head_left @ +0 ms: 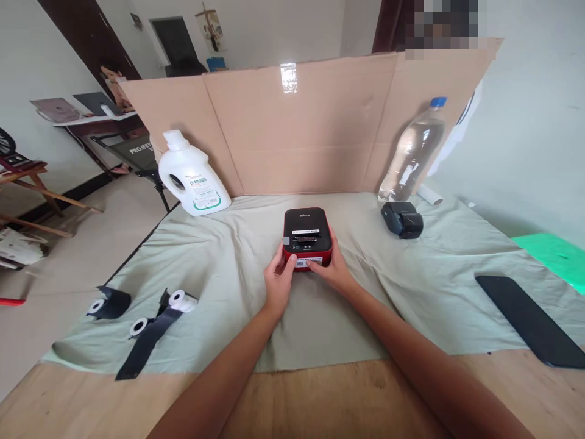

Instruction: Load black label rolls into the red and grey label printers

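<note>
A small black and red label printer [307, 221] rests on the pale green cloth [256, 225] near the middle of the table. My left hand [280, 274] grips its left side, the thumb on the near face. My right hand [336, 263] wraps its right side, with the thumb on the white sticker at the front. The far fingers of both hands are partly hidden by the printer. A slot with a dark strip shows in the printer's top, below a white label.
A white detergent bottle [192, 177] and a clear bottle with a blue cap [414, 152] stand before a cardboard panel [297, 134]. Rolls of black and white tape [159, 326] lie at left. At right are a small black device [402, 219] and a black phone [530, 317].
</note>
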Demonstrator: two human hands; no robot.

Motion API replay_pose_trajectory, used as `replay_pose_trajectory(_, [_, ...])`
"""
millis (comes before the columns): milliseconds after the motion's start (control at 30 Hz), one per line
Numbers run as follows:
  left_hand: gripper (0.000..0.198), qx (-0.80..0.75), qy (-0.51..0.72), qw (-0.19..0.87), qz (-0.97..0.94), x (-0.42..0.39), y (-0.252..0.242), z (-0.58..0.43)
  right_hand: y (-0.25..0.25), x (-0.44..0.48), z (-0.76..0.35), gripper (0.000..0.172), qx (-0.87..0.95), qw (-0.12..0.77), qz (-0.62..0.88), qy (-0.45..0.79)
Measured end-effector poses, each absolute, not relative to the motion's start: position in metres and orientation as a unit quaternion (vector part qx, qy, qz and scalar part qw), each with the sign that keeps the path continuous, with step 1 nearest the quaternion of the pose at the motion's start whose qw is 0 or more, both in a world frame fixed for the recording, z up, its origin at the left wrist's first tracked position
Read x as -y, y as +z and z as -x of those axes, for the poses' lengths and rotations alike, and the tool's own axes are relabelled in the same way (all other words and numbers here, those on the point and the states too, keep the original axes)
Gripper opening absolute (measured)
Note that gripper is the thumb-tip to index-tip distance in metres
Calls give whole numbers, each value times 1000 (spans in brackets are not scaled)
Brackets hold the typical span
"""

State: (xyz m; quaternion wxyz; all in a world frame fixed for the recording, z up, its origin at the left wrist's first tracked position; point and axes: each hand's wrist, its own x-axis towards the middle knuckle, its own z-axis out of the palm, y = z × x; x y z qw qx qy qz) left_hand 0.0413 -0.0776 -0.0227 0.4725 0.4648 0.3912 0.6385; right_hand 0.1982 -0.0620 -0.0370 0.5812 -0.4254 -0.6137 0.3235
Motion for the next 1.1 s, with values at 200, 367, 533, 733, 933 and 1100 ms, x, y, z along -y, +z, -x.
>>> replay_pose_trajectory(200, [57, -397, 633, 486, -454, 75, -24, -37, -40, 63, -199, 116, 639, 549, 434, 319])
replay_pose_trajectory(367, [64, -395, 634, 497, -441, 76, -24, -36, -41, 62, -199, 118, 627, 561, 422, 337])
replay_pose_trajectory(533, [67, -401, 626, 489, -457, 77, -23, -36, -38, 62, -198, 113, 628, 569, 413, 334])
replay_pose_trajectory(733, [61, -426, 607, 435, -511, 75, -26, -29, -36, 62, -198, 111, 626, 570, 412, 337])
replay_pose_trajectory(933, [61, -451, 562, 393, -572, 65, -31, -13, -37, 62, -198, 111, 623, 569, 407, 350])
replay_pose_trajectory(1100, [58, -455, 562, 371, -583, 58, -32, -6, -38, 62, -199, 111, 624, 567, 400, 358])
